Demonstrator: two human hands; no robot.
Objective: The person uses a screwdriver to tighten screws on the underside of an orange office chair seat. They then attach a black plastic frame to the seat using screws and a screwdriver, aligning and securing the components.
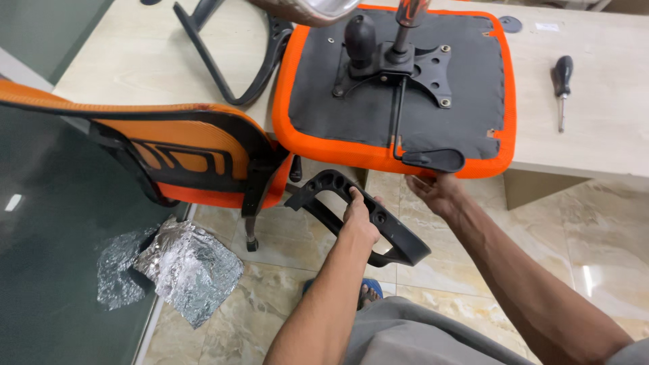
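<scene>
Left hand (pixel 358 220): grip wrapped around the upper bar of a black plastic armrest (pixel 362 217), fingers curled over the top edge, holding it clear of the floor just below the front edge of the seat.

Right hand (pixel 436 190): reaches up to the underside edge of the seat, fingertips touching or just beneath the black lever paddle (pixel 433 160); whether the grip is pressed on anything cannot be told, as the fingers are partly hidden.

Chair seat (pixel 399 135): orange-edged cushion lying upside down on the worktop (pixel 595 135), grey underside facing up, front edge overhanging. A black metal mounting plate (pixel 405 67) is bolted to its middle, with a chrome column rising from it out of view.

Chair backrest (pixel 176 152): orange mesh in a black frame, lying on its side to the left, touching the seat's left corner.

Second armrest (pixel 230 67): black, looped, lying on the worktop behind the backrest.

Screwdriver (pixel 561 88): black handle, lying on the worktop to the right, well apart from the seat.

Crumpled silver foil (pixel 179 267): on the marbled tile floor beside a dark glass panel, lower left.
</scene>
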